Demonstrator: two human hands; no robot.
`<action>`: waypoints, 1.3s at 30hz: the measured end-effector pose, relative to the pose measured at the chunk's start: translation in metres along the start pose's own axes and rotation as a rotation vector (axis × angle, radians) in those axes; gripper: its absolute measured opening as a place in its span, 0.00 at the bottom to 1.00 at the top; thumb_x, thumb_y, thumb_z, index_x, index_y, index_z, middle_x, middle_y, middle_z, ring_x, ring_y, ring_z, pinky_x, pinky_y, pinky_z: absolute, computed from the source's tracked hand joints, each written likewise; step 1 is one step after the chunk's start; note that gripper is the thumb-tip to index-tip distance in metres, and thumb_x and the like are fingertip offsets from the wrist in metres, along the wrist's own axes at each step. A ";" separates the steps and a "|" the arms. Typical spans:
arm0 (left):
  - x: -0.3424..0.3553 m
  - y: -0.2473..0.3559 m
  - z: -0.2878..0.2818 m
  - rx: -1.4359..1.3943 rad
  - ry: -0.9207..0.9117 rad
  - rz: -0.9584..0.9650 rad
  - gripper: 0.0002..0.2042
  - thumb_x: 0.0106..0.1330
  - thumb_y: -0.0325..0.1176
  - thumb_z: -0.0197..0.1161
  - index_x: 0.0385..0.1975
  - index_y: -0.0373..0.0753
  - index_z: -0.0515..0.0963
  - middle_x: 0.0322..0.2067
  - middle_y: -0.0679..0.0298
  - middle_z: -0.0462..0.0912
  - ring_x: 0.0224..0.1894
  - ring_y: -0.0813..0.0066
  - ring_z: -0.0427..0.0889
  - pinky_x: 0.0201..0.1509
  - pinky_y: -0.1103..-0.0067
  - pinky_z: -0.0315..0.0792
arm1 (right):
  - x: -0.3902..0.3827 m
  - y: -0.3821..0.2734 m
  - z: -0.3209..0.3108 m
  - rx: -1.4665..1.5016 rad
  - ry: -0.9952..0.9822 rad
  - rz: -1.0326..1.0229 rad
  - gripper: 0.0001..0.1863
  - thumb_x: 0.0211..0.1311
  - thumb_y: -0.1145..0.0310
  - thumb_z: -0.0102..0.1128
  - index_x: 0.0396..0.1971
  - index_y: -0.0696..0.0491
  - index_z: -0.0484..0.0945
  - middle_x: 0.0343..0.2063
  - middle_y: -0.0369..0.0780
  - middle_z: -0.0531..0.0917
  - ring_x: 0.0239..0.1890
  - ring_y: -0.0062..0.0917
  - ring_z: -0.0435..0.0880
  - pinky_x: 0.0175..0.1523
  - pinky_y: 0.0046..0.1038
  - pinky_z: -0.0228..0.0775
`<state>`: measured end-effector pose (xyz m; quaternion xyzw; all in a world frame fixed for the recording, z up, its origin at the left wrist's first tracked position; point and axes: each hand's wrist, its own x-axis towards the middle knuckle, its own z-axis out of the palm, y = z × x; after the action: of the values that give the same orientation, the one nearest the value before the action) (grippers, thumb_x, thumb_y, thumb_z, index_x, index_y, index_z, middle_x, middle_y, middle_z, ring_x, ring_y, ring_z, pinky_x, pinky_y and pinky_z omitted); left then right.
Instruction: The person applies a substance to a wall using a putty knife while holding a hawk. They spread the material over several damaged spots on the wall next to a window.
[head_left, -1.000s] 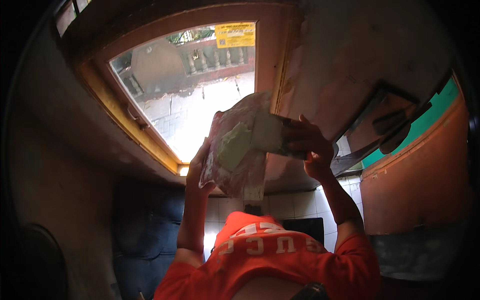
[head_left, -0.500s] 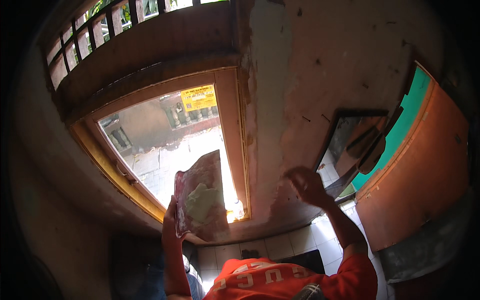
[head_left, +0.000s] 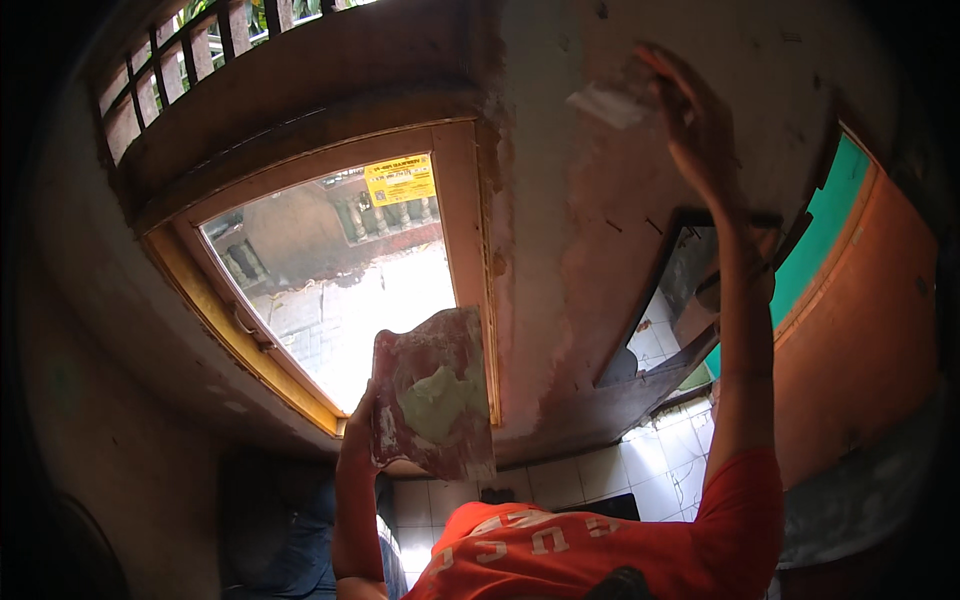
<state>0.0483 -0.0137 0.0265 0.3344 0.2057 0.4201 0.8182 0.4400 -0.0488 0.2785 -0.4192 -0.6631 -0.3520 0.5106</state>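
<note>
1. Resting in the left grip (head_left: 360,418), the reddish board (head_left: 465,452) is in front of the lower right part of the window (head_left: 330,240), and it carries a pale green paste (head_left: 437,400) around its middle.
2. The left grip is closed at the board's left edge; what it does underneath is hidden. I judge the board light and stiff, and the paste soft and rather slippery. So the bare edge is a good place to take hold, with the face kept fairly level.
3. The right grip (head_left: 690,105) is raised high near the wall (head_left: 540,240) and seems closed on a pale flat tool (head_left: 608,103). Both are blurred, so I cannot tell if the tool touches the wall.
4. Below it, nails (head_left: 613,226) stick out of the wall, and a dark-framed mirror (head_left: 655,325) is partly behind the right forearm (head_left: 745,330); these could obstruct the arm.
5. Farther out are a yellow sticker (head_left: 400,181) on the window, an orange panel (head_left: 860,340) at right and the white tiled floor (head_left: 560,487).
</note>
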 end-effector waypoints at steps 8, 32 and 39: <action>-0.015 -0.006 -0.006 -0.057 0.052 0.038 0.24 0.70 0.43 0.40 0.59 0.33 0.57 0.52 0.53 0.70 0.50 0.65 0.75 0.49 0.72 0.75 | 0.070 -0.013 -0.005 -0.069 -0.200 -0.160 0.16 0.60 0.75 0.48 0.49 0.53 0.72 0.43 0.40 0.79 0.43 0.28 0.76 0.50 0.26 0.66; 0.023 0.021 -0.056 0.097 0.005 -0.163 0.21 0.69 0.41 0.46 0.53 0.30 0.65 0.47 0.55 0.74 0.46 0.72 0.76 0.51 0.77 0.73 | -0.163 -0.056 0.146 0.665 -0.903 0.534 0.19 0.56 0.75 0.48 0.49 0.57 0.72 0.40 0.41 0.80 0.42 0.24 0.79 0.50 0.24 0.68; 0.036 0.010 -0.080 0.221 -0.096 -0.165 0.20 0.64 0.36 0.54 0.51 0.30 0.67 0.44 0.56 0.76 0.45 0.69 0.77 0.50 0.76 0.71 | -0.218 -0.063 0.167 0.770 -0.933 0.734 0.21 0.60 0.80 0.46 0.55 0.56 0.68 0.46 0.37 0.77 0.46 0.17 0.74 0.54 0.20 0.65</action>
<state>0.0136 0.0499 -0.0240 0.4242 0.2382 0.3095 0.8170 0.3459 0.0321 0.0258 -0.5124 -0.7060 0.3186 0.3709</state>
